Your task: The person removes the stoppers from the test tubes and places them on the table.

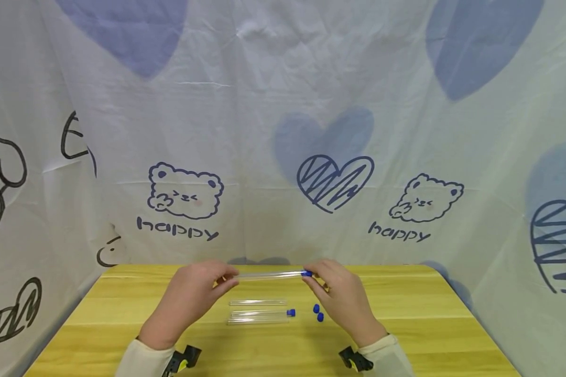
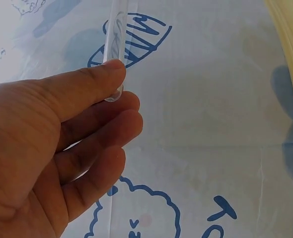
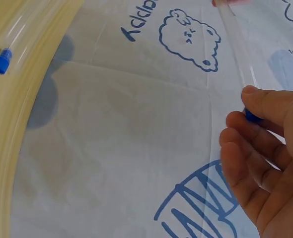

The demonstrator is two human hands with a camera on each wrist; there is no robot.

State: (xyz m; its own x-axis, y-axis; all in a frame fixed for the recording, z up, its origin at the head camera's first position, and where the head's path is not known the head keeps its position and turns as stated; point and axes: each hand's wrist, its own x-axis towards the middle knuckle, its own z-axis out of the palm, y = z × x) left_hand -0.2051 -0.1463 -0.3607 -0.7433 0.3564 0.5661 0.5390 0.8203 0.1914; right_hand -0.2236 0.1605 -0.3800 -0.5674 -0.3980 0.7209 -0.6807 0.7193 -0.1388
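Both hands are holding one clear test tube [image 1: 270,274] level above the far part of the yellow table [image 1: 405,335]. The left hand [image 1: 193,293] is pinching the tube's rounded closed end between thumb and fingertips [image 2: 117,74]. The right hand [image 1: 341,296] is pinching the blue cap [image 1: 306,273] at the tube's other end. Nearer on the table, between the hands, an uncapped tube [image 1: 258,302] is lying, with a capped tube [image 1: 259,315] just beside it. Two loose blue caps [image 1: 318,312] are sitting close to the right hand, against the printed cloth backdrop [image 1: 283,131].
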